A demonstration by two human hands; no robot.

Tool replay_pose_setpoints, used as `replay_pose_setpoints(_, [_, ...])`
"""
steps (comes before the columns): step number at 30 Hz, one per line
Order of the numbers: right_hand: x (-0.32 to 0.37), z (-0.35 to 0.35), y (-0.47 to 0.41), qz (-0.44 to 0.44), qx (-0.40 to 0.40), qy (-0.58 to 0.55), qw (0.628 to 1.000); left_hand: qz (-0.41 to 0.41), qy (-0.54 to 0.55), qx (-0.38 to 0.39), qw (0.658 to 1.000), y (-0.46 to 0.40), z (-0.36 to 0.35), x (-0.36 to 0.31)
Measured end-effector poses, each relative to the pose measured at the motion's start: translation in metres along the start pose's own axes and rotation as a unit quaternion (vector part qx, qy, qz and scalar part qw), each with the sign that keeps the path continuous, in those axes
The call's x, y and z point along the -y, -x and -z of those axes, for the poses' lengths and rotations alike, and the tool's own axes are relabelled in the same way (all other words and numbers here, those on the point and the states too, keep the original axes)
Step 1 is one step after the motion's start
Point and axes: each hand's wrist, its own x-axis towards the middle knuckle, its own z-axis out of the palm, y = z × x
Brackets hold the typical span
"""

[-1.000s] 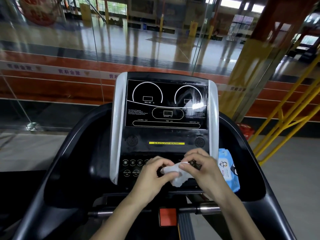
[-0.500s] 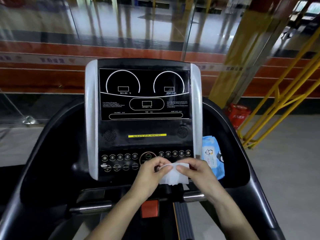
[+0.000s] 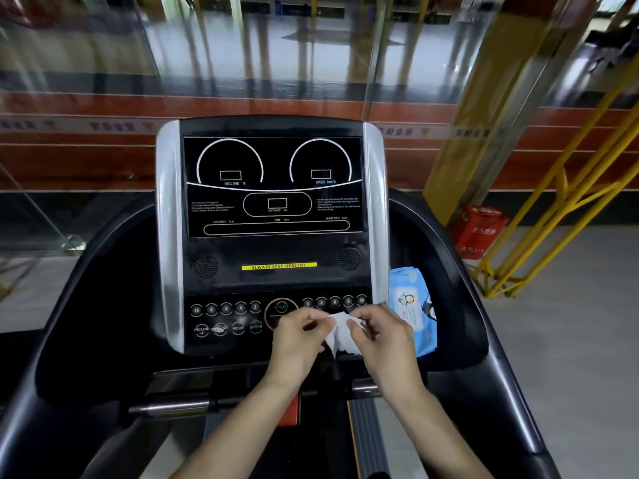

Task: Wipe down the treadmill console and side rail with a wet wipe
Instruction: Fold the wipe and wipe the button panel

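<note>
Treadmill console (image 3: 273, 236) dead ahead of us. Our left hand (image 3: 297, 344) and right hand (image 3: 383, 340) meet over its button panel, fingers (image 3: 356, 323) of each pinching the white wet wipe (image 3: 340, 335) between them. Blue wipe pack (image 3: 413, 316) lies just right, in the console tray.

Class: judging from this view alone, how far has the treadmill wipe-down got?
Done: one wet wipe is out of the blue pack. In hand: left hand and right hand pinch it, apparently unfolding it. Left: console and side rail, neither touched.
</note>
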Motion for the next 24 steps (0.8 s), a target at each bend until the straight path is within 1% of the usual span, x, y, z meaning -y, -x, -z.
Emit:
replay_pose_setpoints(3, [-0.002, 0.000, 0.005, 0.026, -0.021, 0.001, 0.999, 0.053, 0.103, 0.016, 0.993, 0.011, -0.004, -0.007])
replay_pose_setpoints(5, [-0.003, 0.000, 0.010, 0.020, -0.019, -0.036, 0.999, 0.064, 0.147, 0.031, 0.987, 0.019, -0.007, -0.009])
replay_pose_setpoints(7, [-0.005, 0.001, 0.013, -0.001, -0.010, -0.081, 0.997, 0.070, 0.166, 0.047, 0.982, 0.026, -0.012, -0.012])
replay_pose_setpoints(10, [-0.008, 0.004, 0.018, -0.040, 0.023, -0.167, 0.985, 0.063, 0.142, 0.052, 0.986, 0.030, -0.016, -0.015])
replay_pose_setpoints(13, [-0.008, 0.006, 0.021, -0.107, 0.037, -0.259, 0.959, 0.055, 0.113, 0.062, 0.990, 0.033, -0.017, -0.016])
replay_pose_setpoints(16, [-0.010, 0.006, 0.020, -0.139, 0.032, -0.283, 0.948, 0.042, 0.097, 0.074, 0.992, 0.034, -0.016, -0.013])
replay_pose_setpoints(19, [-0.016, 0.005, 0.017, -0.161, 0.001, -0.306, 0.938, 0.012, 0.066, 0.093, 0.993, 0.034, -0.014, -0.009])
replay_pose_setpoints(21, [-0.021, 0.004, 0.017, -0.188, -0.014, -0.337, 0.922, -0.025, 0.048, 0.077, 0.996, 0.033, -0.014, -0.005])
replay_pose_setpoints(24, [-0.023, 0.002, 0.016, -0.218, -0.023, -0.382, 0.898, -0.076, -0.005, 0.010, 0.997, 0.026, -0.014, 0.007])
